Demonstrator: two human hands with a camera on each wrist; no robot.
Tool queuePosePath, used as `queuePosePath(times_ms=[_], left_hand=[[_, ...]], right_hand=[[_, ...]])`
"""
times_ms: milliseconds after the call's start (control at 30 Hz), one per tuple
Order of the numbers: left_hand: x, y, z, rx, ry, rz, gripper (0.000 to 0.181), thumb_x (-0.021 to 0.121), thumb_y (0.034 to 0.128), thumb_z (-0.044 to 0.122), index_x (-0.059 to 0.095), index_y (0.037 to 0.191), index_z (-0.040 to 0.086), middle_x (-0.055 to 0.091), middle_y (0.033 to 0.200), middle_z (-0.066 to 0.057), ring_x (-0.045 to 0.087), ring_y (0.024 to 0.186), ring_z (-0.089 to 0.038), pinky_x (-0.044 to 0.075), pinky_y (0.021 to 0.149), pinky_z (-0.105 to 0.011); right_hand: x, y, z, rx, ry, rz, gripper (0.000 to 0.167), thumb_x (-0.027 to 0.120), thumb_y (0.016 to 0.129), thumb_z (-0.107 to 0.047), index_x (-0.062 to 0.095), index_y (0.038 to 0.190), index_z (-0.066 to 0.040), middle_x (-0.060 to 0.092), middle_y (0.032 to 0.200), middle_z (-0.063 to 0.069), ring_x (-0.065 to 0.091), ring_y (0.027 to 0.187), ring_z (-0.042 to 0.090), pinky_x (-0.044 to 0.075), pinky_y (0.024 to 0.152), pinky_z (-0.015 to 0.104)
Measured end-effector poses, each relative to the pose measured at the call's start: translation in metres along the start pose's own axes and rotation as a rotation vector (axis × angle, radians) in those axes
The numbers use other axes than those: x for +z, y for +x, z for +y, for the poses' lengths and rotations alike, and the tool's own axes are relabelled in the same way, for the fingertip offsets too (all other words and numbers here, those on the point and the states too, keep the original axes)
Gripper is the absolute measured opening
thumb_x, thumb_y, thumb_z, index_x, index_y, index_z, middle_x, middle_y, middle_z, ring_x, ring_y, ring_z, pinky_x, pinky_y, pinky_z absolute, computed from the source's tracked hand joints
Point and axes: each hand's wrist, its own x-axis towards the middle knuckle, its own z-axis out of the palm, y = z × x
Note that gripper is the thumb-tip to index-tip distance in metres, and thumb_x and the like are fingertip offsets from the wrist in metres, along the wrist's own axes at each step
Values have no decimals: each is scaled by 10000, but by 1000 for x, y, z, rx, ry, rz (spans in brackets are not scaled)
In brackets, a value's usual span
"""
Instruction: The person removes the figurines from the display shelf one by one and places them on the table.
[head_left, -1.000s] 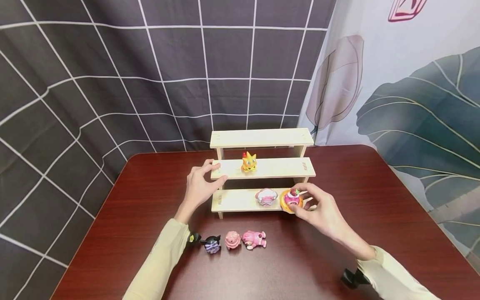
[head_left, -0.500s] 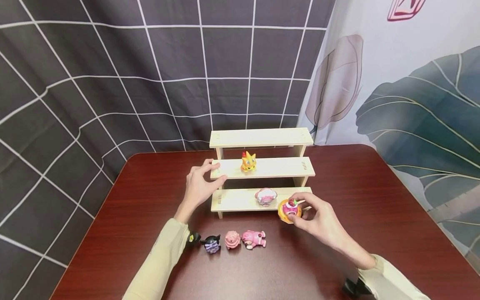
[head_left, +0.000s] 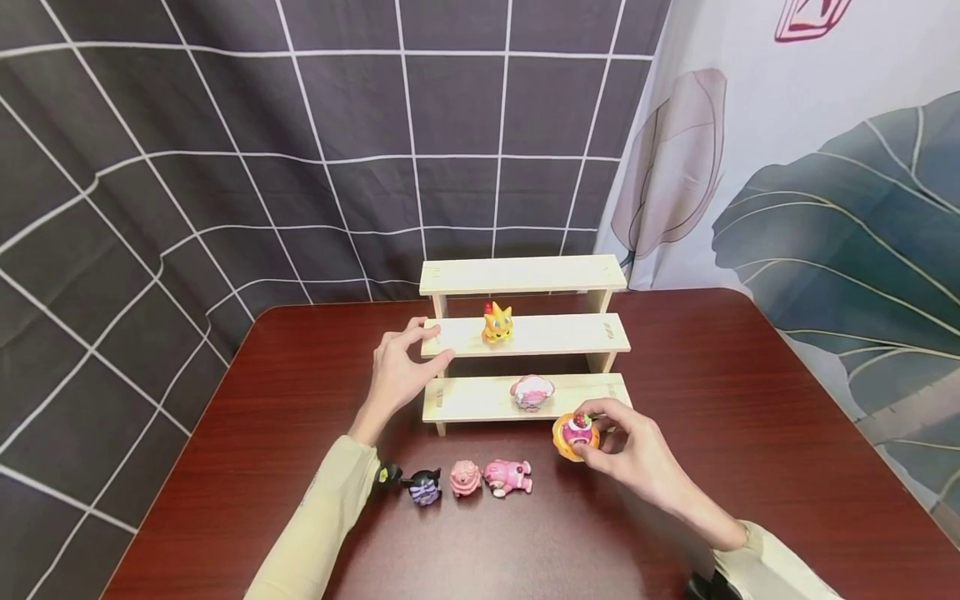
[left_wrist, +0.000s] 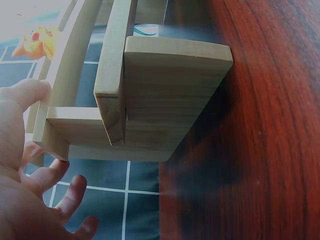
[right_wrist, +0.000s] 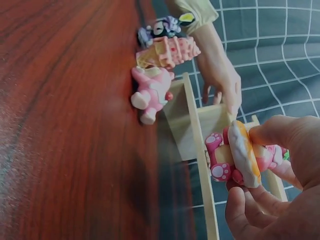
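A three-tier wooden display shelf (head_left: 480,404) stands on the table. My left hand (head_left: 397,371) holds the left end of its middle board, thumb at the front edge; the left wrist view shows the fingertips against the wood. In front of the lowest board, my right hand (head_left: 637,450) pinches a pink toy figurine (head_left: 577,435) with an orange-and-white ring round its middle and a strawberry on top. Pink paw feet show on this figurine (right_wrist: 220,157) in the right wrist view. A yellow spiky figurine (head_left: 497,323) sits on the middle board, a pink-and-white one (head_left: 532,392) on the lowest.
Along the table in front of the shelf lie a pink bear figurine (head_left: 507,477), a pink ice-cream-cone figurine (head_left: 465,478) and a black-and-purple figurine (head_left: 425,487). A black item with a yellow flower (head_left: 388,475) is partly behind the left sleeve. A dark grid curtain (head_left: 337,167) hangs behind.
My right hand has drawn the ringed figurine off the lowest board, toward me and slightly left. My left hand has stayed at the middle board.
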Motion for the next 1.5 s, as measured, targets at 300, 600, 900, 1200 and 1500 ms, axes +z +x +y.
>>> queuePosePath(times_ms=[300,600,900,1200,1500], left_hand=[[1,0,-2,3,4,5,461,835,803,346,749,1208,142,596,1392,-50,514,1063,-305,363,864,-499],[0,0,0,6,-2,-2,476,834,805,344,741,1222,133,587,1402,-57,509,1072,-306,361,873,-509],[0,0,0,3,0,-1,463,830,810,345,745,1213,134,593,1396,-55,510,1058,-303,365,863,-501],[0,0,0,-1,-1,0,459,832,809,338,746,1211,136,591,1397,-60,511,1057,-305,359,869,-504],[1,0,0,-3,-3,2,456,831,810,343,748,1209,139,593,1396,-57,511,1059,-302,362,868,-505]], right_hand=[[8,-7,3,14,9,-32,450,846,682,86,669,1052,-98,663,897,-12,593,640,111,497,552,254],[13,-12,5,6,15,-40,460,846,668,102,660,1045,-84,658,923,0,626,694,147,511,561,265],[17,-15,9,32,11,-65,444,864,676,68,654,1031,-98,651,910,-22,622,710,133,520,559,280],[21,-17,14,18,19,-76,446,846,669,92,644,1016,-102,643,892,-41,616,690,119,514,537,264],[25,-21,16,-5,16,-87,461,852,669,95,640,1025,-108,630,902,-43,611,727,108,513,527,280]])
